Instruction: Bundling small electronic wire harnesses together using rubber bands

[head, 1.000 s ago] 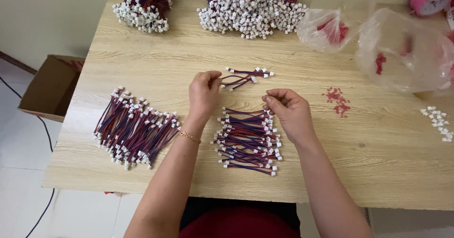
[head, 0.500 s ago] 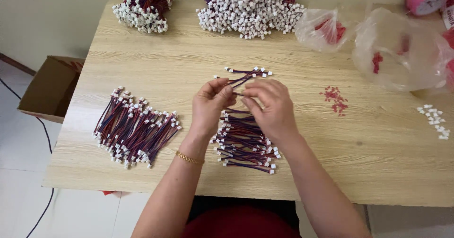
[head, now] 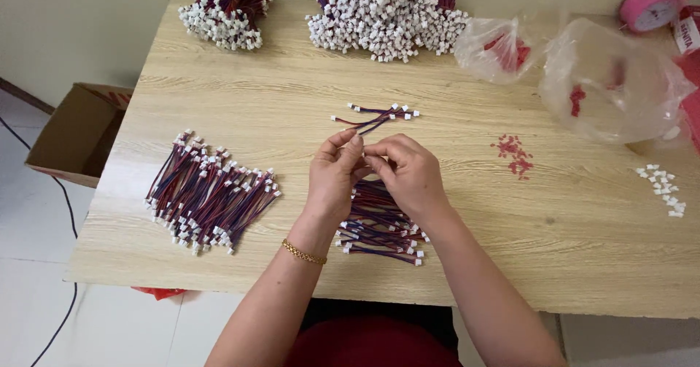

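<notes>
A small pile of red-and-blue wire leads (head: 380,225) with white connectors lies on the table (head: 292,97), partly under the hands. Left hand (head: 334,180) and right hand (head: 410,175) meet fingertip to fingertip above it; what their grip pinches cannot be told. A few leads (head: 375,116) lie just beyond.

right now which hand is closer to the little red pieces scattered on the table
Right. The right hand is just left of the red pieces, with bare wood between them; the left hand sits beyond it, farther left.

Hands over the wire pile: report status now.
Left hand and right hand together, fingertips meeting, whatever they pinch hidden. Wire pile directly beneath. Small wire bunch just beyond; nothing blocking.
</notes>
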